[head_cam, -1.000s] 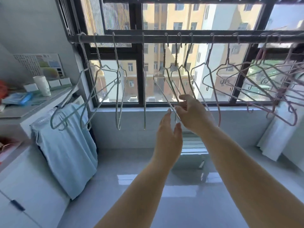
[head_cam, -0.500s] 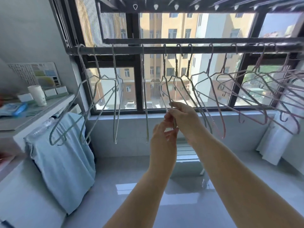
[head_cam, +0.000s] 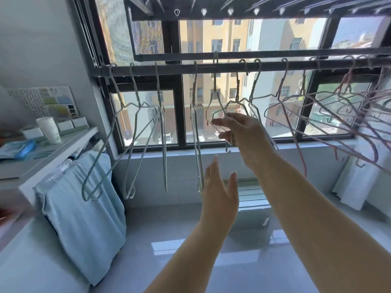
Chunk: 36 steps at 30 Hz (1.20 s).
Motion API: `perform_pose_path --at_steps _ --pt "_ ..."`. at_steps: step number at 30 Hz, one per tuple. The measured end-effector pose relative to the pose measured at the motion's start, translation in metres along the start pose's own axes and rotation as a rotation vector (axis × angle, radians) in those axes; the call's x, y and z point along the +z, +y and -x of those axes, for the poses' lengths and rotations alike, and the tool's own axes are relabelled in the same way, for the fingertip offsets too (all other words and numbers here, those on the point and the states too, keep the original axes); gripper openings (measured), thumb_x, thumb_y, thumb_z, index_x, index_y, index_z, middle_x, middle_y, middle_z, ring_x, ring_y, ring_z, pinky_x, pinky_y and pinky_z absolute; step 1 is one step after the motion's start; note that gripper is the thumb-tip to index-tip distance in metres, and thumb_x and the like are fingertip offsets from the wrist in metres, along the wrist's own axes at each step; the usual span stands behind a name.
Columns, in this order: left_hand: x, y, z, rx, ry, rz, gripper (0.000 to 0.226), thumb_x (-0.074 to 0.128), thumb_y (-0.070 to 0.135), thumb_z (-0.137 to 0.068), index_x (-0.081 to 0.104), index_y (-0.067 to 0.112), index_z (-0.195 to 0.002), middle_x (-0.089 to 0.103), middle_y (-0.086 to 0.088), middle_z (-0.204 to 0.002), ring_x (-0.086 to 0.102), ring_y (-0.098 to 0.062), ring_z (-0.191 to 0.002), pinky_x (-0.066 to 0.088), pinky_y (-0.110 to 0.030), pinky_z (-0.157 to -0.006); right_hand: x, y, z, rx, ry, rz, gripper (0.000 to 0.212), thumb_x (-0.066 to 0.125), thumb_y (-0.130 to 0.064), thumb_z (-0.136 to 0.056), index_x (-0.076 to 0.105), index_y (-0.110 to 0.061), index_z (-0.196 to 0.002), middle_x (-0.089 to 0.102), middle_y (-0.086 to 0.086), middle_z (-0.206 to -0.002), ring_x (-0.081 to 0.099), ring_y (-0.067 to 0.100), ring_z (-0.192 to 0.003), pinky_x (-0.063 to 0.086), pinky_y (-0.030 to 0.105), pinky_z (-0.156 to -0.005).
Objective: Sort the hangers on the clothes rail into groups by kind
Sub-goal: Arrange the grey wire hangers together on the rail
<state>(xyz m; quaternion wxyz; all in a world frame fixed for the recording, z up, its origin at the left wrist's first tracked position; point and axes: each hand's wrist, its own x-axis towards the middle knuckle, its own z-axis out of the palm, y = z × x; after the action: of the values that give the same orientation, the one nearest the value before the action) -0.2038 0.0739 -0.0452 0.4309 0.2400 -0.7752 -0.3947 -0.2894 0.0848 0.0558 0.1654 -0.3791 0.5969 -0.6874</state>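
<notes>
A dark clothes rail (head_cam: 148, 69) runs across the window. Several pale green wire hangers (head_cam: 163, 144) hang on its left part, and several pink ones (head_cam: 295, 142) crowd the right end. My right hand (head_cam: 241, 134) is shut on the lower part of one green hanger (head_cam: 215, 85) near the middle; its hook sits at the top of the rail. Two more green hangers hang just right of it, partly behind my hand. My left hand (head_cam: 220, 187) is below, fingers apart, holding nothing.
A blue cloth (head_cam: 84, 208) hangs over the edge of a white shelf (head_cam: 42, 166) at left, which carries a white cup (head_cam: 49, 130) and small items. A rack with pegs (head_cam: 232, 14) is overhead. White fabric (head_cam: 351, 182) hangs at right. Glossy floor lies below.
My left hand has let go of the green hanger and dropped lower with its fingers apart. My right hand has kept the hanger and moved up and right. The view has tilted upward.
</notes>
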Motion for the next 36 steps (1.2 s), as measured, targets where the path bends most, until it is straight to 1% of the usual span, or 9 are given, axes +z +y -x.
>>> perform_pose_path --at_steps 5,8,13,20,22,25,28,32,36 --pt "-0.002 -0.018 0.000 -0.092 -0.134 -0.007 0.061 0.041 0.016 -0.094 0.006 0.014 -0.144 0.014 -0.004 -0.152 0.014 -0.014 -0.140 0.008 -0.022 -0.113 0.011 0.026 -0.004 0.101 0.011 0.071 0.020 0.052 -0.017 -0.091 0.064 -0.024 -0.076 0.069 0.013 -0.106 0.049 0.005 -0.043 0.048 0.040 -0.076" --pt "-0.003 -0.039 0.001 -0.138 -0.204 -0.047 0.063 0.038 0.012 -0.094 -0.001 0.011 -0.144 0.003 -0.004 -0.154 0.005 -0.013 -0.141 0.000 -0.010 -0.101 0.014 0.059 0.006 0.213 0.046 0.111 0.018 0.050 -0.015 -0.092 0.065 -0.016 -0.082 0.070 0.014 -0.103 0.048 0.004 -0.039 0.047 0.032 -0.063" --pt "-0.005 -0.084 0.001 -0.287 -0.276 -0.094 0.058 0.037 0.008 -0.093 0.006 0.004 -0.143 0.016 -0.018 -0.150 0.019 -0.028 -0.137 0.014 -0.023 -0.108 -0.002 0.109 0.044 0.357 0.097 0.122 0.022 0.039 -0.005 -0.096 0.056 0.001 -0.110 0.068 0.005 -0.081 0.039 0.002 -0.031 0.039 0.016 -0.042" --pt "-0.025 -0.150 -0.014 -0.492 -0.280 -0.174 0.073 0.047 0.026 -0.092 -0.003 0.021 -0.144 0.001 -0.010 -0.154 0.003 -0.025 -0.141 0.007 -0.040 -0.115 -0.068 0.137 0.101 0.506 0.195 0.121 0.026 0.041 -0.001 -0.092 0.067 -0.003 -0.091 0.040 -0.010 -0.043 0.033 0.001 -0.032 0.027 0.012 -0.034" --pt "-0.036 -0.168 -0.013 -0.515 -0.349 -0.315 0.069 0.049 0.034 -0.091 0.006 0.025 -0.144 0.005 -0.008 -0.154 0.006 -0.027 -0.141 0.008 -0.044 -0.115 -0.092 0.136 0.107 0.524 0.177 0.164 0.016 0.054 -0.005 -0.088 0.070 -0.006 -0.088 0.039 -0.012 -0.034 0.031 0.001 -0.029 0.026 0.012 -0.034" --pt "-0.046 -0.193 -0.004 -0.513 -0.527 -0.385 0.043 0.050 0.043 -0.087 0.040 0.033 -0.128 0.039 -0.001 -0.141 0.032 -0.023 -0.131 0.018 -0.049 -0.112 -0.121 0.140 0.104 0.541 0.166 0.130 0.009 0.063 -0.005 -0.082 0.067 -0.002 -0.090 0.040 -0.012 -0.031 0.030 0.001 -0.026 0.027 0.011 -0.032" --pt "-0.049 -0.202 0.008 -0.522 -0.527 -0.362 0.012 0.051 0.033 -0.090 0.050 0.033 -0.102 0.057 0.000 -0.110 0.051 -0.023 -0.110 0.032 -0.042 -0.104 -0.139 0.150 0.093 0.562 0.148 0.127 0.006 0.066 -0.004 -0.080 0.067 -0.002 -0.085 0.041 -0.012 -0.033 0.030 0.001 -0.028 0.028 0.012 -0.033" --pt "-0.055 -0.181 0.021 -0.520 -0.476 -0.180 0.013 0.054 0.008 -0.089 0.062 0.016 -0.083 0.064 0.003 -0.082 0.054 -0.010 -0.076 0.041 -0.005 -0.063 -0.159 0.172 0.086 0.504 0.197 0.243 0.006 0.073 -0.011 -0.075 0.069 -0.013 -0.073 0.060 -0.003 -0.056 0.050 0.011 -0.056 0.040 0.018 -0.056" --pt "-0.057 -0.164 0.038 -0.572 -0.411 -0.079 0.015 0.057 0.005 -0.086 0.066 0.015 -0.080 0.065 0.021 -0.057 0.057 0.008 -0.057 0.039 -0.006 -0.048 -0.172 0.198 0.086 0.470 0.253 0.678 0.048 0.069 -0.021 -0.079 0.051 -0.009 -0.123 0.055 0.014 -0.114 0.048 0.028 -0.112 0.038 0.034 -0.097"
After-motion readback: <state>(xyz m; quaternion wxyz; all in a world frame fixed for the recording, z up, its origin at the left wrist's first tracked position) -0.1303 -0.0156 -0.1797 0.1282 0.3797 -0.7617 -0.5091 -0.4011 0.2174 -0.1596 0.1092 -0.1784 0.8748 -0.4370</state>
